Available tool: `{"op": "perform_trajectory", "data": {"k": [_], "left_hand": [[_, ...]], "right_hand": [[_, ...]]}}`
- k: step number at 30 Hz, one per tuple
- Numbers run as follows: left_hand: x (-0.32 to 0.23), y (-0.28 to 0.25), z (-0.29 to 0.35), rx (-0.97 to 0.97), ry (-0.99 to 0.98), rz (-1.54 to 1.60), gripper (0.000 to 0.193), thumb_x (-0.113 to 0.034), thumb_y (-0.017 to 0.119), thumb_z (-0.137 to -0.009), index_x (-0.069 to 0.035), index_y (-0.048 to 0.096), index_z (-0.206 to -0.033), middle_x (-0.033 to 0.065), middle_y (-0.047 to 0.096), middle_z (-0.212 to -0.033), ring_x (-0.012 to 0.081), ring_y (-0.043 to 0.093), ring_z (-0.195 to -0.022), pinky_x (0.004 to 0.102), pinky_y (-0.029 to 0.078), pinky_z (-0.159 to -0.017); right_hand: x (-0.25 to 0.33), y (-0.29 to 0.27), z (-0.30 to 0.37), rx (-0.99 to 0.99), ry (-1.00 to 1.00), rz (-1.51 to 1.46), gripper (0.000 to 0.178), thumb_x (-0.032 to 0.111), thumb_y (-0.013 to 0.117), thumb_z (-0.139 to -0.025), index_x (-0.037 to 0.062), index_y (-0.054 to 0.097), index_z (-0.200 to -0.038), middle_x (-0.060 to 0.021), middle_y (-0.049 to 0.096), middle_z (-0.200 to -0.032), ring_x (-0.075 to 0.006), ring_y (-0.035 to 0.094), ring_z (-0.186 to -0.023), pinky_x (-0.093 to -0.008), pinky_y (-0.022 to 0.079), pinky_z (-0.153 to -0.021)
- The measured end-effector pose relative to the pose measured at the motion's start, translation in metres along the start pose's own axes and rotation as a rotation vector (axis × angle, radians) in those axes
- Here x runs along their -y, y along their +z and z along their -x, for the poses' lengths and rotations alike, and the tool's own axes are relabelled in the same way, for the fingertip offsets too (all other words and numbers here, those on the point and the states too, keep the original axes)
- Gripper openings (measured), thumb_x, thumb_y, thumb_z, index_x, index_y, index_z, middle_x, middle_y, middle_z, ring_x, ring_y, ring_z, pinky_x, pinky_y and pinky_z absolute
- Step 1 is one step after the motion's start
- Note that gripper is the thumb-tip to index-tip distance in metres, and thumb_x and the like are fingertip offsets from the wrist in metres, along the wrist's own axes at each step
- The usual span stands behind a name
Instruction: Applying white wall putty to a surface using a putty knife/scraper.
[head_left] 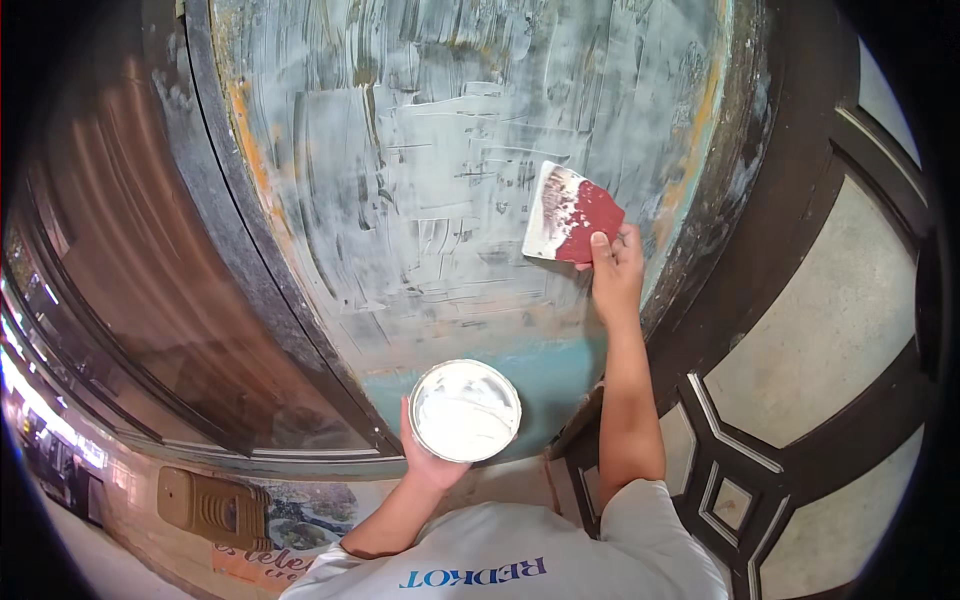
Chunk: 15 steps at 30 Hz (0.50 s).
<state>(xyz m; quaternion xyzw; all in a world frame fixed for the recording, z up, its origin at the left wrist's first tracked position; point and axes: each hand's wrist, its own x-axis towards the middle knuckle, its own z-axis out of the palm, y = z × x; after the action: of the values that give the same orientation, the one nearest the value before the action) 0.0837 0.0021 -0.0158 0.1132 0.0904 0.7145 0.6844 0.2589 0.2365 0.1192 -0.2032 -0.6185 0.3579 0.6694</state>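
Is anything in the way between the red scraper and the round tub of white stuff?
No, nothing visible is. The right hand holds the red scraper above and to the right of the tub in the left hand. Only the patchy wall shows behind the gap.

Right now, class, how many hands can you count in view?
2: the left hand, lower centre, holding the tub of white paste; the right hand, higher up, holding the red scraper.

Free room between tub (463, 370) and scraper (577, 217)
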Motion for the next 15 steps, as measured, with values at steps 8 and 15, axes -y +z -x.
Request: {"op": "perform_trajectory", "data": {"k": [8,15], "left_hand": [[0.004,-0.003,-0.007,0.011,-0.007,0.043,0.076,-0.068,0.041,-0.094,-0.019,0.042,-0.152,0.012,0.039,-0.158,0.0448,0.039,-0.141,0.0779,0.03,-0.107],[0.011,-0.004,-0.013,-0.004,-0.001,-0.03,0.079,-0.07,0.042,-0.092,-0.019,0.042,-0.152,0.013,0.039,-0.158,0.0457,0.039,-0.141,0.0796,0.03,-0.105]], "right_hand": [[0.004,0.0,-0.001,0.01,0.023,0.069,0.03,0.021,0.059,-0.104,-0.0008,0.05,-0.122,-0.0108,0.07,-0.104,-0.0114,0.066,-0.079,-0.026,0.055,-0.065],[0.016,0.02,-0.005,0.044,-0.01,-0.022,0.031,0.023,0.06,-0.103,-0.0011,0.051,-0.121,-0.0113,0.07,-0.102,-0.0128,0.068,-0.08,-0.0267,0.056,-0.067]]}}
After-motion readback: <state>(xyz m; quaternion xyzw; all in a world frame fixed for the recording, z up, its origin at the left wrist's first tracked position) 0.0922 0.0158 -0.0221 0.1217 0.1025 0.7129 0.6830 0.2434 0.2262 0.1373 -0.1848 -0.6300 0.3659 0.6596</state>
